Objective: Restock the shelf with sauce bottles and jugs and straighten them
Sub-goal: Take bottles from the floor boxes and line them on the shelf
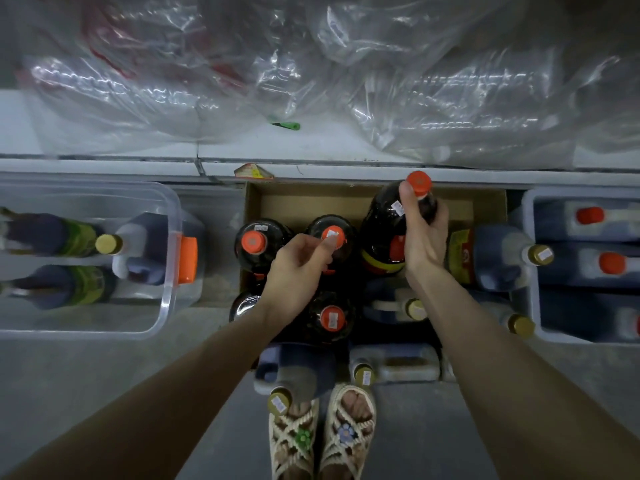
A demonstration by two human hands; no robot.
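An open cardboard box (311, 202) on the floor holds several dark sauce bottles with orange caps. My right hand (424, 233) grips the neck of one dark bottle (381, 223), tilted and lifted at the box's right side, its orange cap (419, 182) above my thumb. My left hand (298, 268) reaches over the middle bottle (332, 237), its fingertips touching that orange cap. Another capped bottle (254, 242) stands to its left and one more (332, 318) nearer to me. The white shelf (311, 143) runs above the box.
Crumpled clear plastic bags (346, 64) cover the shelf. A clear tub (166, 271) on the left holds green-labelled bottles and a jug. A pale crate (530, 271) with jugs stands right. Gold-capped jugs (502, 258) lie around the box and by my sandalled feet (322, 434).
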